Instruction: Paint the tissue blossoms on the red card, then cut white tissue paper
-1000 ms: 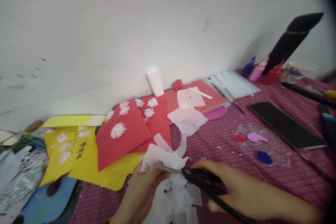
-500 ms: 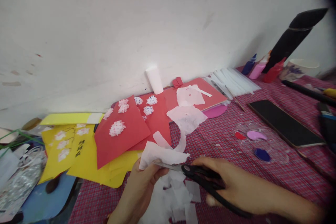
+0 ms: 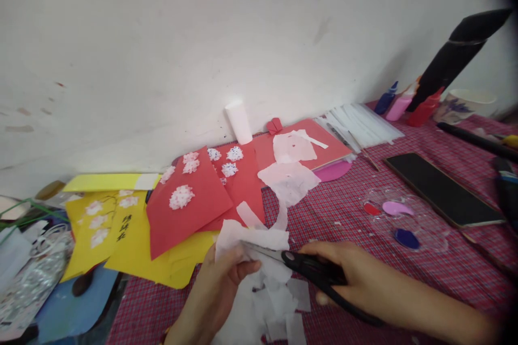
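My left hand (image 3: 226,275) pinches a piece of thin white paper (image 3: 271,238) between thumb and fingers near the front of the table. My right hand (image 3: 343,275) is wrapped round the black handles of a pair of scissors (image 3: 301,264), whose blades point left and lie across the paper close to my left thumb. The exact gap between the blades is hard to make out. Below the hands, cut white paper scraps (image 3: 279,302) lie in a loose pile. Beyond them, two thin white pieces (image 3: 288,180) and a curved strip rest near a red card.
Red cards (image 3: 190,199) with fluffy flowers overlap yellow cards (image 3: 162,267) at left. Along the wall stand a white paper cup (image 3: 238,123) and paint bottles (image 3: 400,107). A clear palette (image 3: 429,226) with paint and a phone (image 3: 443,188) lie on the checked cloth at right.
The scissor blades now lie more closed across the paper, and my right-hand fingers have drawn in slightly. The paper's right edge has shifted a little. My left hand keeps its pinch.
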### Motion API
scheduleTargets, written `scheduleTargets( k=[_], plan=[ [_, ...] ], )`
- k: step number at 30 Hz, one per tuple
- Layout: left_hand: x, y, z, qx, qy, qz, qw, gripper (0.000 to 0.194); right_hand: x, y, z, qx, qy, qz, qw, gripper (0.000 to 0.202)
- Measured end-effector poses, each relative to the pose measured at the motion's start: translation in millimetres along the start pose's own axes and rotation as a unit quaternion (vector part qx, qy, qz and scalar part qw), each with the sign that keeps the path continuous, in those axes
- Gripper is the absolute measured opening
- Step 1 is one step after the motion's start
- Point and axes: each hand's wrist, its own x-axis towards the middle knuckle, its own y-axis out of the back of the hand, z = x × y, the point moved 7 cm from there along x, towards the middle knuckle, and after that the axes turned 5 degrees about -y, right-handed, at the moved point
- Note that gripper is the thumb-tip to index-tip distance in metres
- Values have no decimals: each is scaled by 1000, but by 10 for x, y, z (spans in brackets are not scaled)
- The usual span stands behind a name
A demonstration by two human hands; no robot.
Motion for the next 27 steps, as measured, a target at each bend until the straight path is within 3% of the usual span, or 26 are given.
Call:
scheduleTargets(
  k=[3, 12, 20, 23, 27],
  plan=[
    [26, 28, 36, -17, 3, -2, 1000, 18, 9, 2, 18, 13, -10, -12, 1000, 34],
    [41, 10, 93, 80, -39, -29, 996, 7, -81, 50, -79, 42, -23, -45, 998, 57],
    [-15, -2, 24, 52, -32, -47, 997, 13, -81, 45, -136, 47, -15, -54, 997, 54],
    [-19, -24, 63, 14, -26, -55, 998, 24, -87, 68, -133, 48, -12, -61, 997, 54],
    [15, -6, 164, 8, -58, -43, 997, 22, -100, 105, -115, 32, -18, -62, 997, 53]
  ],
)
